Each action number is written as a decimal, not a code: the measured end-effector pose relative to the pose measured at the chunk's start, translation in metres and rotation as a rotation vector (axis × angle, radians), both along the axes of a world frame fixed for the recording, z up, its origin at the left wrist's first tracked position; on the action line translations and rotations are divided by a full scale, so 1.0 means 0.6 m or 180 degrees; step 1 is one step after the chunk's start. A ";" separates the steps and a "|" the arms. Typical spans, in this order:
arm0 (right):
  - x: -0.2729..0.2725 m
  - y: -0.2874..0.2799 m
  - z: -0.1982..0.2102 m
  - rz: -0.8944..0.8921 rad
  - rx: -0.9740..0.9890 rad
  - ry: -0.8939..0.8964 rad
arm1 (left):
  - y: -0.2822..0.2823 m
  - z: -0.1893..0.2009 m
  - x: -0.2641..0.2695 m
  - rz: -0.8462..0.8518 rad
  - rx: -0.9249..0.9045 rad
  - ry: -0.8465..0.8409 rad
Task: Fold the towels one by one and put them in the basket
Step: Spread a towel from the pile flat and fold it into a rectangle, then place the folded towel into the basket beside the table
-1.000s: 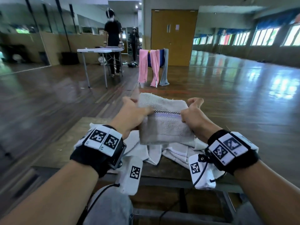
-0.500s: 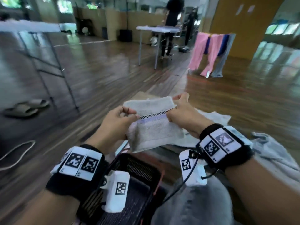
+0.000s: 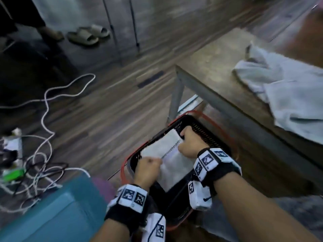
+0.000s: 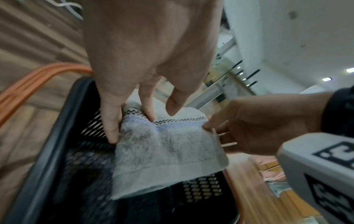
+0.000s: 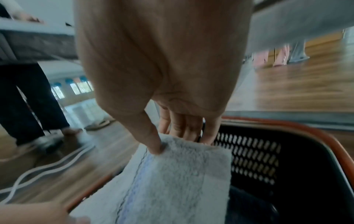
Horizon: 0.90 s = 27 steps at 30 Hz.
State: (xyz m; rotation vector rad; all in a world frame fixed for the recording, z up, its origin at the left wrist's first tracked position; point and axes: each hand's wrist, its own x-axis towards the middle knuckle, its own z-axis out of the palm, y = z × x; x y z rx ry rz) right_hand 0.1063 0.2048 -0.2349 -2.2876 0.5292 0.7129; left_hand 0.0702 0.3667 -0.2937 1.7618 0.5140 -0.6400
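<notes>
A folded white towel with a checkered and lilac stripe hangs inside the mouth of a black mesh basket with red handles, on the floor beside the table. My left hand pinches the towel's near edge, thumb and fingers on the folded towel. My right hand pinches the far edge, its thumb pressed on the folded towel with the fingers behind. Several unfolded pale towels lie in a heap on the table at the right.
The wooden table with a metal frame stands right of the basket, one leg close to its rim. White cables sprawl over the floor at left. A teal surface sits at lower left. Slippers and another person's legs are farther back.
Both hands carried the folded towel from above the table, left and down, into the mouth of the basket. The head view swung down from the room to the floor.
</notes>
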 end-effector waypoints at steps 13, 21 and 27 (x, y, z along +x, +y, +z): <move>-0.037 0.013 -0.216 -0.0069 0.0509 0.0791 | -0.043 -0.188 0.025 -0.0178 0.0947 0.1130; -0.029 0.001 -0.208 -0.0228 0.0564 0.0704 | -0.046 -0.187 0.038 -0.0158 0.1135 0.1021; -0.020 -0.019 -0.141 -0.0373 0.0736 0.0112 | -0.062 -0.119 0.046 -0.0111 0.0786 0.0293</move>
